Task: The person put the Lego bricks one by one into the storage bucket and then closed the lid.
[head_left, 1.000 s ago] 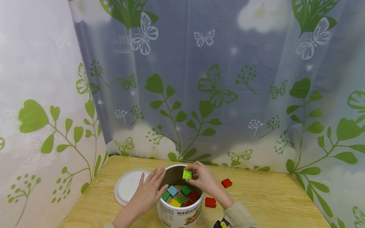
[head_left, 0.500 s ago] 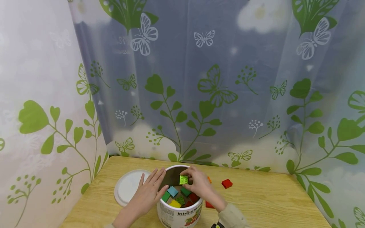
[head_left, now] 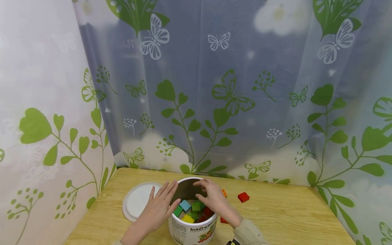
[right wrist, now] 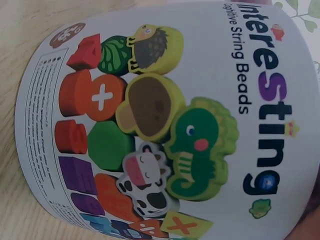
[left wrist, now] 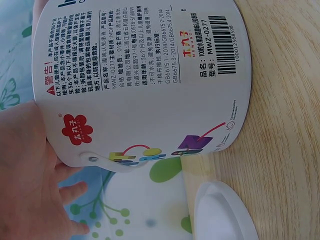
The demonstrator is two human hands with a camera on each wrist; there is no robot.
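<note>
A white round bucket point(head_left: 180, 230) with printed sides stands on the table, its top off. My left hand point(head_left: 160, 207) rests with straight, spread fingers at its left rim; the left wrist view shows the palm point(left wrist: 25, 170) against the bucket's side. Over the right part of the opening hovers my right hand point(head_left: 216, 200), thumb and fingers apart with nothing between them. Below its fingertips lies a bright green toy brick point(head_left: 196, 206), among a light blue brick point(head_left: 185, 205), a yellow brick point(head_left: 188, 218) and several green and red ones. In the right wrist view the bucket's printed wall point(right wrist: 210, 65) fills most of the picture.
Left of the bucket lies a white round lid point(head_left: 141, 200), partly behind my left hand. On the right are a red brick point(head_left: 243, 197), an orange brick point(head_left: 224, 193) and another red brick point(head_left: 224, 220), the last two partly hidden. A patterned curtain point(head_left: 202, 102) rises behind the table.
My right hand has moved left and down over the bucket, then parted its fingers. The bright green brick it pinched now lies inside with the others. The left hand has stayed put.
</note>
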